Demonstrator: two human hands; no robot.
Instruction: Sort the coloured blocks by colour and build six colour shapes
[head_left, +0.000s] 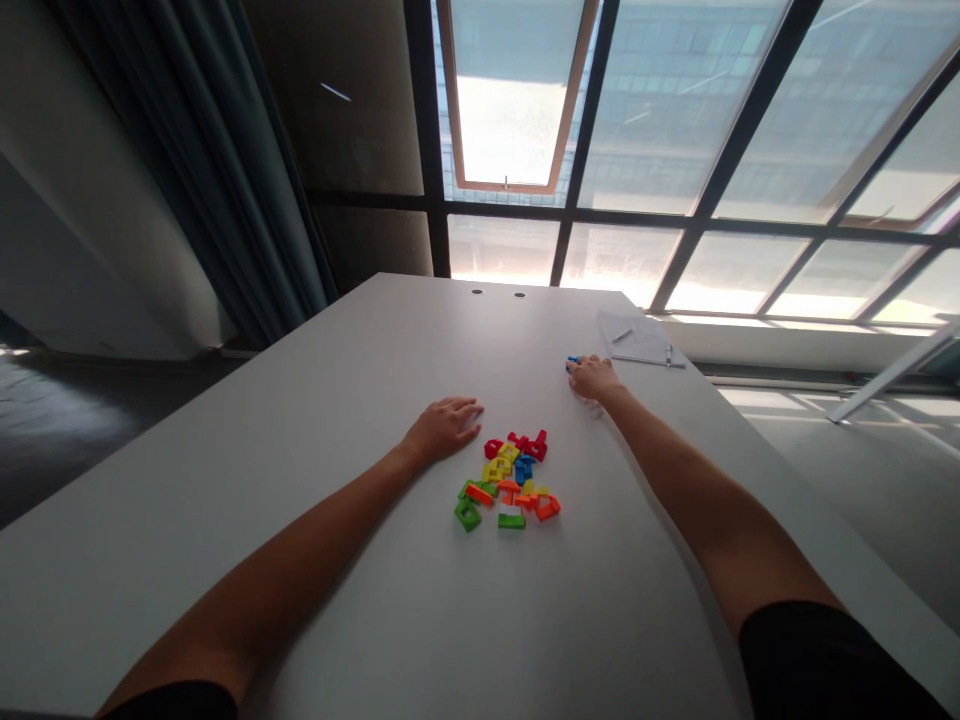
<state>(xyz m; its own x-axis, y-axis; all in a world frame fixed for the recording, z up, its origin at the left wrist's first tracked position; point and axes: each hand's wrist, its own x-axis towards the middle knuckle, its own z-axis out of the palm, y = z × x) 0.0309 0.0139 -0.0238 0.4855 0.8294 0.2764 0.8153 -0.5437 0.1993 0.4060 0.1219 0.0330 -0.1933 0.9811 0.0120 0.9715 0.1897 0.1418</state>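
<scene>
My left hand [444, 426] rests on the white table with its fingers stretched out, just left of a pile of small plastic pieces. Red pieces [536, 446] lie at the far side of this pile, with yellow pieces [498, 468] and a blue piece [523, 468] in the middle. Nearer to me are orange pieces [547, 508] and green pieces [467, 516]. Farther off to the right, my right hand [592, 378] has its fingers closed on a blue plastic piece [571, 360], mostly hidden by them. Something clear [595, 408] shows beneath that hand.
The white table [360, 600] reaches toward tall windows. Papers [637, 332] with a pen-like item lie near its right edge, beyond my right hand. Two round holes [519, 295] sit near the far edge. A dark curtain [202, 150] hangs at the left.
</scene>
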